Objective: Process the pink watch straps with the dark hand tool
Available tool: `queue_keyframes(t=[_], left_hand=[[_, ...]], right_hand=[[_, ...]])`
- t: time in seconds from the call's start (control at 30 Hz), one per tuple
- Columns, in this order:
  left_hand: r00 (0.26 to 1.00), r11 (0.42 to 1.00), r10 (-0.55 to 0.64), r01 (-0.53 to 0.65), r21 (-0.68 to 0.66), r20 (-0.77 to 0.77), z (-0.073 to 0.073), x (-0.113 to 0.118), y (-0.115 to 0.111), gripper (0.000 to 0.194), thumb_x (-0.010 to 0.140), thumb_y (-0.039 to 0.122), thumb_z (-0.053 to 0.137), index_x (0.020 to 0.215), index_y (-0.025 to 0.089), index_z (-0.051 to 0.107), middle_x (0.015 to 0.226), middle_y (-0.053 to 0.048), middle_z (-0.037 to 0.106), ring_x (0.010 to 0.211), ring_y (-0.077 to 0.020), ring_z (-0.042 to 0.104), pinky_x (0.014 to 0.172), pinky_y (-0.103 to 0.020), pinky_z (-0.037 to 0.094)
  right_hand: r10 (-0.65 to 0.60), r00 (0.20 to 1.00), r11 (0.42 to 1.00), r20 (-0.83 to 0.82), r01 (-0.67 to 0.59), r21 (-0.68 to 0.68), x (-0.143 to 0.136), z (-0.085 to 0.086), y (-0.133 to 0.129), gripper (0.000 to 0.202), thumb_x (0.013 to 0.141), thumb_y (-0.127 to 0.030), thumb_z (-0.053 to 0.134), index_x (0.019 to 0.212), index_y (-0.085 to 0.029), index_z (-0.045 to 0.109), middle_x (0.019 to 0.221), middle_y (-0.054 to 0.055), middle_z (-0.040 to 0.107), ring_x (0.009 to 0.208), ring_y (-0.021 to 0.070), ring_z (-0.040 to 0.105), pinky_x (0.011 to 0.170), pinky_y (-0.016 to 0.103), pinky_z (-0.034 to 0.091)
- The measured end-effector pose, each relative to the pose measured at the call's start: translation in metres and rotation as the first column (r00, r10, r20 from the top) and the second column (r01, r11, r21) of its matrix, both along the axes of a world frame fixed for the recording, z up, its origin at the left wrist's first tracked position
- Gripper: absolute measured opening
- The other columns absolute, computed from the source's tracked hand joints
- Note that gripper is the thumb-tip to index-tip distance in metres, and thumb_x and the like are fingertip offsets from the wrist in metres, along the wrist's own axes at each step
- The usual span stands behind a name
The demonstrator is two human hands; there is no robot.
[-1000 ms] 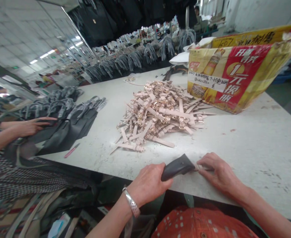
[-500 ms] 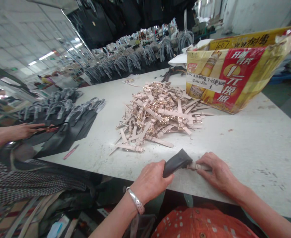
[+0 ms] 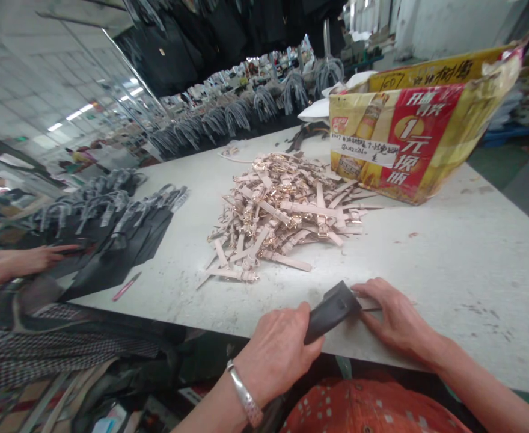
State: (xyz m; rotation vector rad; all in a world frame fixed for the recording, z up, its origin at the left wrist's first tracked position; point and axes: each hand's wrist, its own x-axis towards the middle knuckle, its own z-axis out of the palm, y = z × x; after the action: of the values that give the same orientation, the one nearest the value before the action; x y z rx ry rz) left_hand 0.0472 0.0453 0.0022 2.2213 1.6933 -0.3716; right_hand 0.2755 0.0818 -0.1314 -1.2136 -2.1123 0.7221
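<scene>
My left hand (image 3: 287, 340) is closed around a folded black leather-like piece (image 3: 332, 314), its free end tilted up to the right just above the table's front part. Close beside that end, my right hand (image 3: 393, 316) pinches a narrow strap (image 3: 370, 305), mostly hidden by the fingers and the black piece; half a second ago it showed as a pale buckle strap. Ahead of both hands lies a heap of pale pink straps with gold-coloured buckles (image 3: 287, 210).
A yellow and red cardboard carton (image 3: 413, 144) stands at the right on the white table (image 3: 472, 258). A pink-handled cutter (image 3: 127, 287) lies left, near black bag pieces (image 3: 142, 231). Another person's hand (image 3: 36, 260) works there. Black bags (image 3: 228, 36) hang behind.
My left hand and the black piece have shifted slightly right and down, and the piece has turned. Its end now covers the pale buckle part. The other person's hand has lowered a little.
</scene>
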Motion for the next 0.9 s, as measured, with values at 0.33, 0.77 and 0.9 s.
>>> queue_keyframes(t=[0.33, 0.77, 0.9], left_hand=[[0.993, 0.997, -0.063, 0.057, -0.06, -0.1, 0.019, -0.007, 0.009, 0.025, 0.087, 0.037, 0.045, 0.096, 0.019, 0.06, 0.089, -0.009, 0.069, 0.087, -0.0284, 0.066, 0.076, -0.037, 0.048], [0.997, 0.997, -0.066, 0.063, -0.049, -0.05, 0.011, 0.013, 0.028, 0.028, 0.085, 0.04, 0.045, 0.095, 0.019, 0.06, 0.088, -0.01, 0.069, 0.086, -0.028, 0.066, 0.074, -0.036, 0.049], [0.999, 0.998, -0.038, 0.037, -0.044, -0.022, 0.008, 0.01, 0.029, 0.027, 0.085, 0.04, 0.045, 0.094, 0.019, 0.06, 0.086, -0.009, 0.068, 0.085, -0.0278, 0.065, 0.073, -0.035, 0.048]], right_hand=[[-0.01, 0.999, 1.0, -0.053, 0.01, 0.008, 0.002, -0.006, 0.0, 0.048, 0.08, -0.013, 0.054, 0.127, -0.019, 0.048, 0.096, 0.007, 0.06, 0.091, 0.0232, 0.057, 0.083, 0.04, 0.048], [-0.044, 0.996, 0.999, -0.071, 0.043, -0.021, 0.002, -0.011, 0.0, 0.048, 0.079, -0.017, 0.058, 0.127, -0.02, 0.05, 0.1, 0.007, 0.062, 0.091, 0.0231, 0.06, 0.082, 0.038, 0.049], [-0.056, 0.995, 0.998, -0.081, 0.054, -0.015, 0.003, -0.008, 0.0, 0.045, 0.082, -0.021, 0.059, 0.126, -0.019, 0.051, 0.099, 0.007, 0.063, 0.09, 0.0227, 0.06, 0.081, 0.037, 0.05]])
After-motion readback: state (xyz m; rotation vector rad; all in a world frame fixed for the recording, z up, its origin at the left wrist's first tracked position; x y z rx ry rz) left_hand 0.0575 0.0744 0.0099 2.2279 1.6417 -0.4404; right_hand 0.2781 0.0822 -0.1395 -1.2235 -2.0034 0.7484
